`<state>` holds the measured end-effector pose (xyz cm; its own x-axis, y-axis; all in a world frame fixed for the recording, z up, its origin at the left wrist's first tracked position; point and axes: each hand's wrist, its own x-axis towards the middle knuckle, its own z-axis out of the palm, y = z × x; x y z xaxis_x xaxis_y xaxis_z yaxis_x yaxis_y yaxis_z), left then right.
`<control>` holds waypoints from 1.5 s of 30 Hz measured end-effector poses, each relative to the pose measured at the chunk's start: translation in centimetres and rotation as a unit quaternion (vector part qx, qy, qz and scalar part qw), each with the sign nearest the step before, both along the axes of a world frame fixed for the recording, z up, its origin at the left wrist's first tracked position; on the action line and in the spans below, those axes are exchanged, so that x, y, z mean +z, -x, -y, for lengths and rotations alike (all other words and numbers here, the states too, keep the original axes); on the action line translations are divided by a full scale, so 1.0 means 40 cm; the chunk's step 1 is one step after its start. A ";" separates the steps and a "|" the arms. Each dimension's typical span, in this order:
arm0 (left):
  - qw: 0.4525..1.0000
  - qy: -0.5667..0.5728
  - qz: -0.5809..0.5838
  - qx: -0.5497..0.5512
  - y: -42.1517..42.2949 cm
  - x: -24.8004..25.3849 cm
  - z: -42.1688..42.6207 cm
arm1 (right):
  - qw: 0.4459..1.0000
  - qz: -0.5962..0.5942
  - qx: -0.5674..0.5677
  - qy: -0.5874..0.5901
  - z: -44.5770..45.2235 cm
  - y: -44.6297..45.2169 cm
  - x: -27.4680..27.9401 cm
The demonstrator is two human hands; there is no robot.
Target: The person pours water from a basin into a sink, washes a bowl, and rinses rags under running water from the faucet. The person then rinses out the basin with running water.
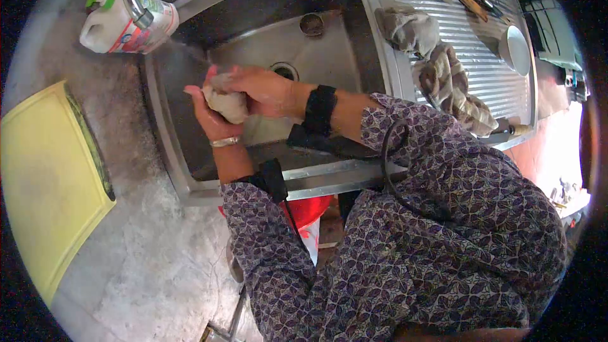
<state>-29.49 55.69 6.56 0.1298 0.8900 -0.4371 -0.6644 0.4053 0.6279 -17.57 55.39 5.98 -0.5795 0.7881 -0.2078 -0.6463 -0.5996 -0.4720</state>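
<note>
Over the steel sink, my two hands are closed around a wadded pale cloth. My left hand, with a bracelet at its wrist, cups the cloth from below and the left. Pressed on it from the right is my right hand; its fingers partly cover the upper part of the cloth. A faint stream of water runs from the curved faucet towards my fingers. Below the hands, the drain hole is partly hidden by my right hand.
A white jug with a green cap stands left of the sink beside the faucet. A yellow board lies farther left. On the ribbed drainboard are crumpled cloths, a white bowl and several utensils. Under the sink's front edge shows a red basin.
</note>
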 end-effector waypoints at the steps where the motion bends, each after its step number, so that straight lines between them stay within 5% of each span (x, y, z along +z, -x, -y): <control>1: 1.000 0.001 0.001 -0.001 0.009 -0.010 -0.001 | 1.000 0.001 -0.001 0.001 0.002 0.012 -0.032; 4: 0.992 -0.085 -0.090 0.021 0.011 -0.020 -0.009 | 0.942 0.243 -0.109 -0.203 0.014 0.022 -0.063; 6: 0.952 -0.051 -0.284 0.105 -0.032 0.012 -0.017 | 0.936 0.300 -0.122 -0.138 0.042 -0.021 -0.006; 9: 0.959 -0.135 -0.230 0.099 -0.090 0.030 -0.030 | 0.914 0.342 -0.139 -0.170 0.037 -0.082 0.011; 10: 0.959 -0.135 -0.229 0.097 -0.116 0.047 -0.033 | 0.913 0.342 -0.141 -0.169 0.027 -0.100 0.014; 12: 0.948 -0.116 -0.274 0.113 -0.155 0.078 -0.029 | 0.988 0.099 0.055 -0.110 0.001 -0.136 0.010; 13: 0.949 -0.116 -0.273 0.110 -0.155 0.069 -0.030 | 0.988 0.099 0.052 -0.109 -0.009 -0.146 0.004; 15: 0.916 -0.159 -0.365 0.056 -0.145 0.041 -0.035 | 0.942 0.232 0.165 -0.176 -0.032 -0.156 -0.004; 19: 0.884 -0.129 -0.447 0.046 -0.144 0.002 -0.041 | 0.884 0.262 0.120 -0.368 -0.034 -0.151 -0.016; 21: 0.826 -0.162 -0.540 -0.012 -0.141 -0.010 -0.053 | 0.810 0.468 0.206 -0.288 -0.023 -0.159 0.050; 25: 0.803 -0.110 -0.583 -0.062 -0.188 -0.019 -0.066 | 0.709 0.581 0.048 -0.397 0.020 -0.154 -0.015; 28: 0.759 -0.083 -0.634 -0.124 -0.212 -0.101 -0.074 | 0.656 0.624 0.199 -0.375 0.025 -0.205 -0.056; 30: 0.696 -0.037 -0.688 -0.201 -0.195 -0.146 -0.078 | 0.671 0.600 0.177 -0.397 0.063 -0.218 -0.038; 32: 0.705 -0.007 -0.675 -0.218 -0.202 -0.172 -0.066 | 0.632 0.626 0.108 -0.444 0.087 -0.195 -0.106; 36: 0.713 0.137 -0.643 -0.245 -0.214 -0.204 -0.042 | 0.647 0.631 0.071 -0.422 0.135 -0.254 -0.087; 40: 0.753 0.106 -0.612 -0.216 -0.151 -0.312 -0.075 | 0.635 0.630 0.079 -0.440 0.141 -0.337 -0.010; 42: 0.579 -0.131 -0.763 -0.257 -0.232 -0.219 -0.103 | 0.633 0.635 0.093 -0.433 0.135 -0.417 -0.015; 43: 0.576 -0.131 -0.764 -0.258 -0.252 -0.205 -0.101 | 0.581 0.585 -0.018 -0.566 0.128 -0.459 -0.056; 44: 0.759 -0.049 -0.605 -0.235 -0.274 -0.199 -0.094 | 0.506 0.515 -0.128 -0.680 0.136 -0.491 -0.077; 45: 0.892 0.032 -0.407 -0.196 -0.296 -0.184 -0.089 | 0.707 0.498 -0.089 -0.494 0.147 -0.521 -0.048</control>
<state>-17.64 59.23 -0.81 0.0415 0.8162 -0.5763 0.2011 0.5582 0.8050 3.26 49.51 4.06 -0.4065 0.8759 0.2598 0.2788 0.3898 -0.8777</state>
